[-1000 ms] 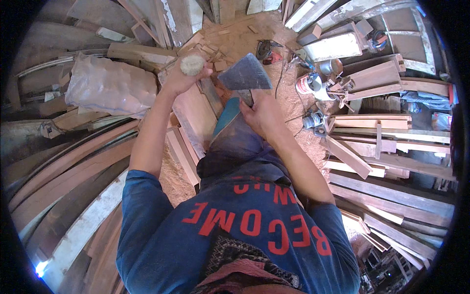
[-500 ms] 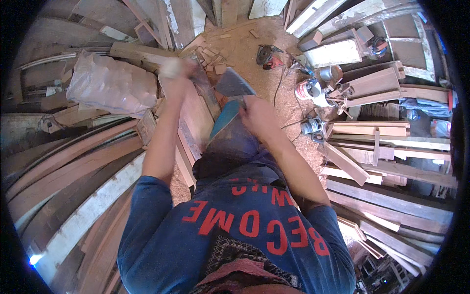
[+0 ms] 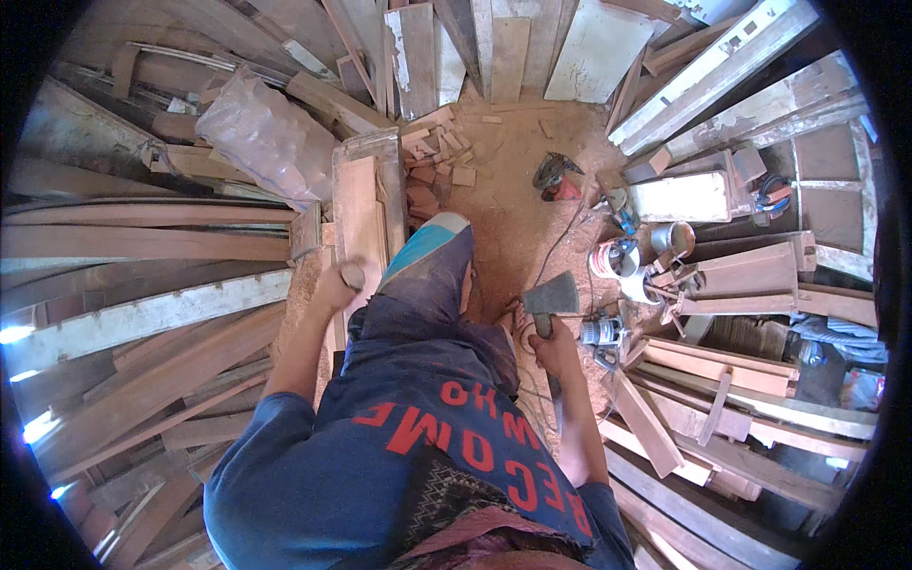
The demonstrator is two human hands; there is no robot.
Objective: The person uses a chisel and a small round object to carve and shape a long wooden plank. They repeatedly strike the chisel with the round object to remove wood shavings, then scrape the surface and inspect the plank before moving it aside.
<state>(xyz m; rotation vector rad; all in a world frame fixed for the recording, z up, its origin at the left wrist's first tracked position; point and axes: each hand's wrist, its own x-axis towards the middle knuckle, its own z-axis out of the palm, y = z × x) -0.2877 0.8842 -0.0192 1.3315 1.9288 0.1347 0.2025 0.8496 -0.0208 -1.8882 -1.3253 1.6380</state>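
Observation:
My left hand (image 3: 334, 290) is closed on a pale, round-ended object (image 3: 352, 276), low beside my left thigh and near a long light board (image 3: 359, 199). My right hand (image 3: 554, 349) grips the short handle of a dark, wide-bladed hatchet (image 3: 556, 293), held out to the right of my legs. My raised knee (image 3: 427, 256), in dark trousers with a teal patch, lies against the board's right side. Wood offcuts (image 3: 442, 161) lie heaped beyond it.
A plastic-covered bundle (image 3: 271, 138) sits at upper left. On the sawdust floor (image 3: 508, 147) at right are a power tool (image 3: 560, 176), cord, buckets (image 3: 613, 261), a metal can (image 3: 673, 237) and a router (image 3: 601, 332). Stacked boards (image 3: 152, 237) surround me.
Both hands have moved down toward my body and apart, the hatchet swinging to the right of my legs. The camera's view has shifted, showing more of the knee and board.

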